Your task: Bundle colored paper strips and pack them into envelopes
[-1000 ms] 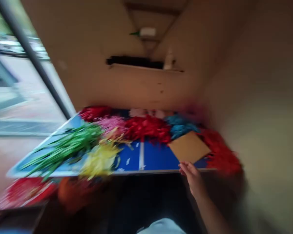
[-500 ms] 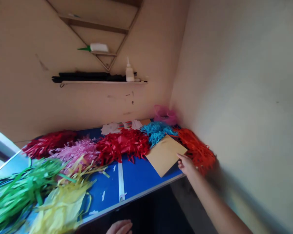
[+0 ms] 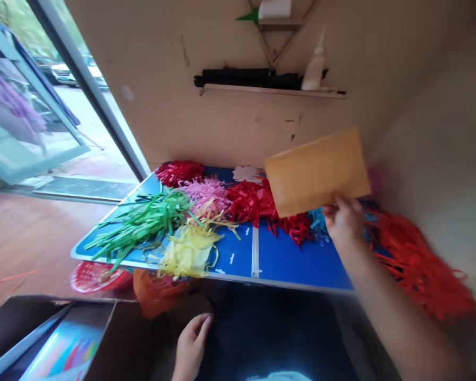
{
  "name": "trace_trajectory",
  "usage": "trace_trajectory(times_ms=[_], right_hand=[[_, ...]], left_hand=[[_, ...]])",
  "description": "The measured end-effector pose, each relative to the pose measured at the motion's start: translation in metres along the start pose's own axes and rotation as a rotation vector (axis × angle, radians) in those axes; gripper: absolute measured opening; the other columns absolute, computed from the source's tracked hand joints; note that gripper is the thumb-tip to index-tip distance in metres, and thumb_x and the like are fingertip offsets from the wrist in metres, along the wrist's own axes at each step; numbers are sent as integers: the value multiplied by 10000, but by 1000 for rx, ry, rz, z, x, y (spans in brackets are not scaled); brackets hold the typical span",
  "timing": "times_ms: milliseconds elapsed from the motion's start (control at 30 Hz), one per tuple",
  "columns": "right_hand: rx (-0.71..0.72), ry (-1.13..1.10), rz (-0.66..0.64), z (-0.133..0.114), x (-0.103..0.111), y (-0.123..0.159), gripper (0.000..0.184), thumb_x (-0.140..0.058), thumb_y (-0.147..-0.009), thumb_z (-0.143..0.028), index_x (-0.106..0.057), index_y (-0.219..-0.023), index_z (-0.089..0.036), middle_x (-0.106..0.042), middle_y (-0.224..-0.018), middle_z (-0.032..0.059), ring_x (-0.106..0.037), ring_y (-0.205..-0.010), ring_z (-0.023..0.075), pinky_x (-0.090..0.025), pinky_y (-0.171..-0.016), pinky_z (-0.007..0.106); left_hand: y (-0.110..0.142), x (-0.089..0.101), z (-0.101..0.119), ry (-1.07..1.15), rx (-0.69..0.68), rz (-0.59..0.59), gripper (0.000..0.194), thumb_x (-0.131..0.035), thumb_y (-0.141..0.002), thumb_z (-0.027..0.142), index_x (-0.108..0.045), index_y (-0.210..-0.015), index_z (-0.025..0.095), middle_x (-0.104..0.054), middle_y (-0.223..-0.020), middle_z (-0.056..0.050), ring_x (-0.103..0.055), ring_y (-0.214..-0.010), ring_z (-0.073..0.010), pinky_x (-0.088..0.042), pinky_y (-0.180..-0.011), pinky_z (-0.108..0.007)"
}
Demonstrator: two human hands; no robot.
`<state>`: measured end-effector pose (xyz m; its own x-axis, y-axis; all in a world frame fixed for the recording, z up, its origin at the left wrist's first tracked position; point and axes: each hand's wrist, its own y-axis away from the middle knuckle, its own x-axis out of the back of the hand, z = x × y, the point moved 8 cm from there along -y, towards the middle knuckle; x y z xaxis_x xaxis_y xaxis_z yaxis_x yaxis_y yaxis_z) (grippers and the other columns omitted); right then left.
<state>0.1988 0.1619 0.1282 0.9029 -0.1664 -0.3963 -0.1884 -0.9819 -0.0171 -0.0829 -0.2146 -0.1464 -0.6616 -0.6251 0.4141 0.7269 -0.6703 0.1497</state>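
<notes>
My right hand (image 3: 345, 217) pinches a flat tan paper envelope (image 3: 317, 172) by its lower edge and holds it up above the blue table. Behind and below it lie red shredded tissue strips (image 3: 254, 201) and some blue strips (image 3: 319, 223), partly hidden by the envelope and hand. My left hand (image 3: 192, 338) is low in front of the table, its fingers curled together with nothing visible in them. It is close to an open cardboard box (image 3: 122, 338).
On the blue table (image 3: 301, 259) lie green strips (image 3: 154, 217), pink strips (image 3: 206, 188), yellow strips (image 3: 190, 248) and orange strips (image 3: 420, 259). A red basket (image 3: 95, 278) and an orange bag (image 3: 154, 291) stand below. A wall shelf (image 3: 269, 91) holds a white bottle (image 3: 314, 69). A doorway opens at left.
The envelope has been lifted off the table by my right hand and tilted upright. The view has swung left, bringing the doorway, basket and box into sight. More of my left hand shows.
</notes>
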Motion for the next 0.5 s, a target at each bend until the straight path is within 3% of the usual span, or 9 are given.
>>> trace_trajectory(times_ms=[100,233,333,433,500], right_hand=[[-93,26,-1,33,-54,-29,194,-660,-841,-209,-476,-778,-211,-517,-544,-115,-551,-388,48,-438,-374,110],[-262,93,-115,74,-86,-31,142,-580,-908,-155,-487,-808,-197,-601,-619,-64,-646,-503,71,-508,-443,121],[-367,157,-232,92,-78,6,91,-580,-895,-135,-537,-821,-166,-689,-723,26,-684,-564,114,-514,-422,145],[-390,214,-377,98,-48,69,109,-676,-825,-170,-619,-917,-162,-730,-821,52,-650,-518,111,-461,-361,144],[-360,296,-631,102,-33,124,228,-740,-794,-285,-651,-975,-179,-732,-808,45,-628,-510,108,-464,-391,157]], left_hand=[[0,4,-11,-14,16,24,494,-586,-712,659,-772,-822,215,-784,-903,-85,-716,-907,-300,-558,-858,-387],[6,19,-45,-60,100,61,478,-563,-722,633,-767,-810,210,-785,-898,-92,-713,-912,-315,-551,-849,-402],[10,30,-76,-105,174,62,418,-579,-767,575,-752,-802,196,-778,-888,-86,-708,-914,-305,-539,-860,-404],[10,30,-99,-151,239,28,311,-605,-865,453,-709,-879,160,-744,-919,-63,-694,-896,-241,-537,-857,-414],[5,25,-107,-181,260,13,263,-600,-910,380,-663,-1014,147,-699,-1025,-58,-670,-925,-203,-545,-850,-415]])
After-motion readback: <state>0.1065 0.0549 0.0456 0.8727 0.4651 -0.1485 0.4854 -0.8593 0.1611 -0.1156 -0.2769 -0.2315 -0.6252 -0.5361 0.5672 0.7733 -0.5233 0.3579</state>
